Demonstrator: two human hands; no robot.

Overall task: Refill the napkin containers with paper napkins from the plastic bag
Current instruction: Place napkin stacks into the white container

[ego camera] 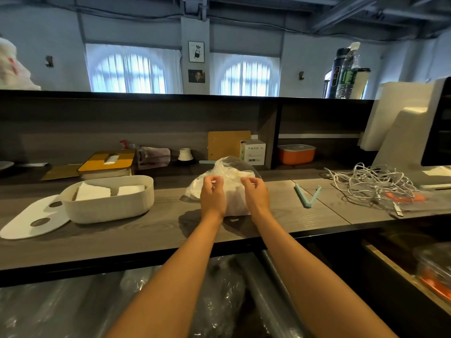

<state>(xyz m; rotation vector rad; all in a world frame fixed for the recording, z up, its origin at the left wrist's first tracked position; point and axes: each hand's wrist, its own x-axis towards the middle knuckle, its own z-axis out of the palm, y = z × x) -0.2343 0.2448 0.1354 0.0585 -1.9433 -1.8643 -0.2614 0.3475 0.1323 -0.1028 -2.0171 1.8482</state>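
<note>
We pinch the mouth of the clear plastic bag (229, 189) of napkins mid-table with left hand (212, 194) and right hand (255, 193), fingers curled on film, while the lidless oval white container (107, 200) looks only part filled.

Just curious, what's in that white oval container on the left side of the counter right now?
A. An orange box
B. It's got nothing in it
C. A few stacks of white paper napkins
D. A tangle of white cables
C: the white oval container stands open with its lid lying beside it, and stacks of white paper napkins show inside.
</note>
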